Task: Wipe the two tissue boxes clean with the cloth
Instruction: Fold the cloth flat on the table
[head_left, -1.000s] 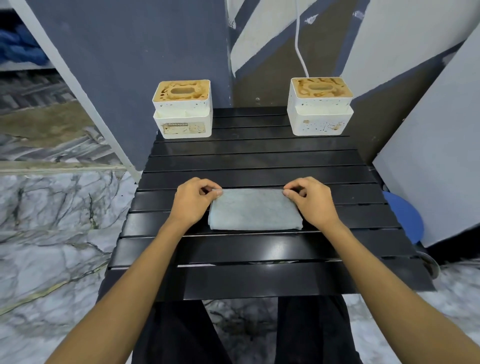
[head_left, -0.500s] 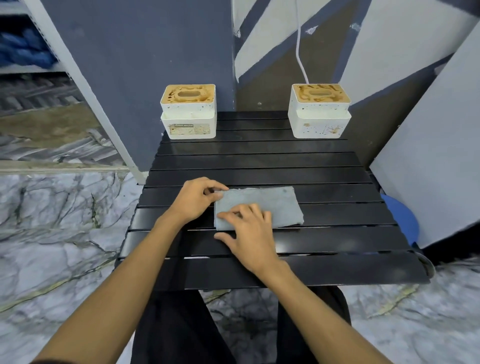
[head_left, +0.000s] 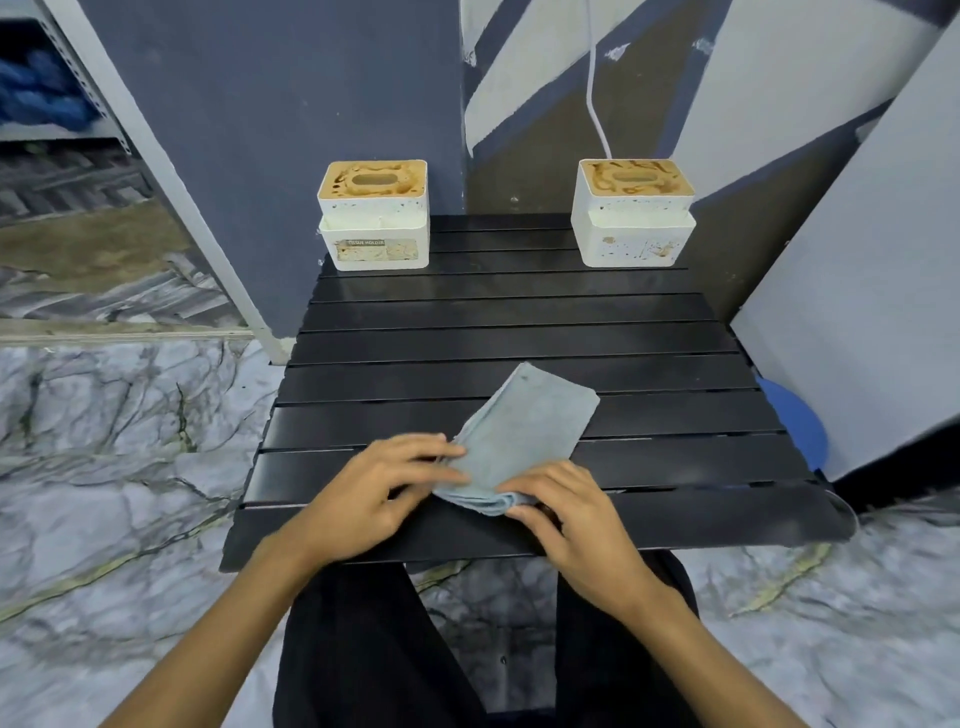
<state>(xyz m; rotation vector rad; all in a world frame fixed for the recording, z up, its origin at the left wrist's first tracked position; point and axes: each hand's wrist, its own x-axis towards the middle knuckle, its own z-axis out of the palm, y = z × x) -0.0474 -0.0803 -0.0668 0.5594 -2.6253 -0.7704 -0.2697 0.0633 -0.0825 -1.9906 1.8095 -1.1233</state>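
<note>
Head view: two white tissue boxes, left box (head_left: 374, 215) & right box (head_left: 632, 213), at far edge of black table (head_left: 519, 322), tops stained brown, contents hidden. Folded cloth (head_left: 524, 431) lies askew nr front edge. Right hand (head_left: 571, 514) pinches its near end; left hand (head_left: 374, 493) touches left edge, blurred, grip unclear.

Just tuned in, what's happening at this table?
A person's left hand and right hand hold the near end of a folded blue-grey cloth by the front edge of the black slatted table. The left tissue box and right tissue box stand at the far end, tops stained brown, not yet wiped.
</note>
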